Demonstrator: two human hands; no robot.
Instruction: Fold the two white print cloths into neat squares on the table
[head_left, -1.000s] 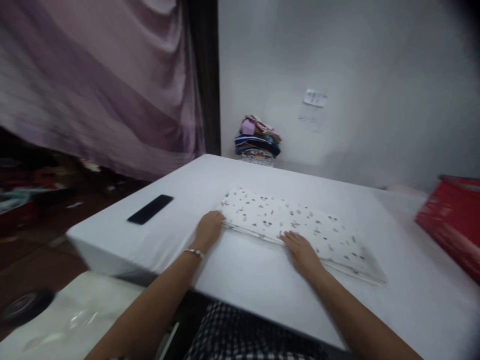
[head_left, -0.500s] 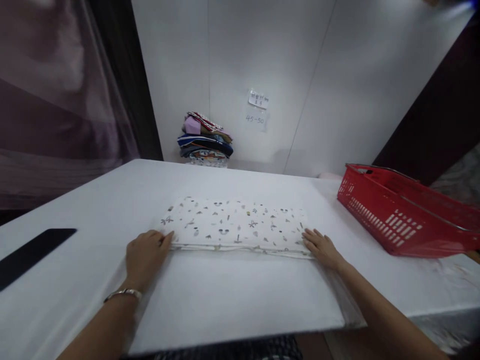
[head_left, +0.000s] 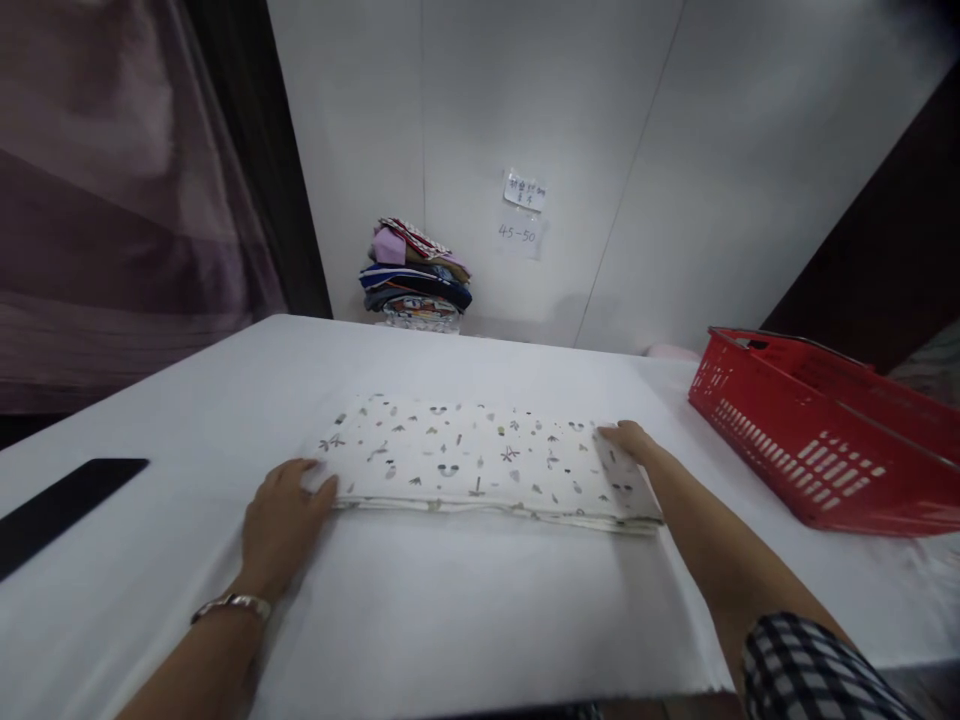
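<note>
A folded white cloth [head_left: 480, 455] with a small print of rainbows, palms and leaves lies flat on the white table, its layered edge facing me. At its left end is my left hand [head_left: 285, 515], with thumb and fingers apart and the fingertips beside or on the edge. My right hand [head_left: 628, 440] reaches to the far right corner, its fingers together and bent over the cloth there. The thumb of that hand is hidden. The right end of the cloth lies in shade beside my forearm.
To the right stands a red plastic basket [head_left: 795, 430] with a metal handle. A flat black object [head_left: 67, 505] lies at the left of the white table [head_left: 450, 610]. Folded fabrics [head_left: 418, 270] are stacked at the back, near a wall with paper signs [head_left: 523, 215].
My right hand has moved from the near right edge of the cloth to its far right corner, uncovering the near right corner. My left hand has shifted slightly, thumb and fingers now farther apart.
</note>
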